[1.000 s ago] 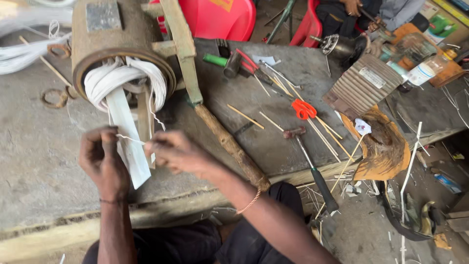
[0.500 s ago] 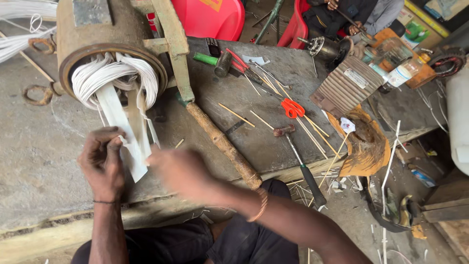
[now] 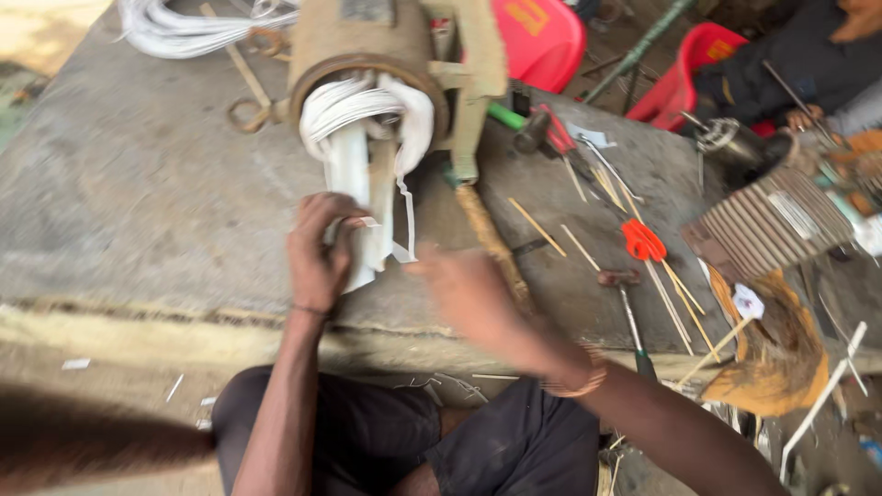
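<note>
My left hand (image 3: 320, 248) grips the hanging end of a white strip bundle (image 3: 363, 197) that spills out of a rusty round motor housing (image 3: 363, 46) on the grey bench (image 3: 138, 184). White windings (image 3: 354, 101) fill the housing's mouth. My right hand (image 3: 469, 294) is blurred, hovering just right of the strips over the bench edge, fingers loosely apart with nothing visible in them. A rough wooden stick (image 3: 491, 243) lies on the bench under that hand.
Red-handled scissors (image 3: 643, 243), thin wooden sticks (image 3: 588, 248), a hammer (image 3: 625, 294) and a green-handled tool (image 3: 510, 119) lie to the right. A ribbed metal casing (image 3: 767, 225) sits at far right. Red plastic chairs (image 3: 542, 37) stand behind. White wire coils (image 3: 193, 28) lie top left.
My right hand has let go of the strips and pulled down and to the right, off toward the bench edge. My left hand still holds the strip bundle. The camera has swung left.
</note>
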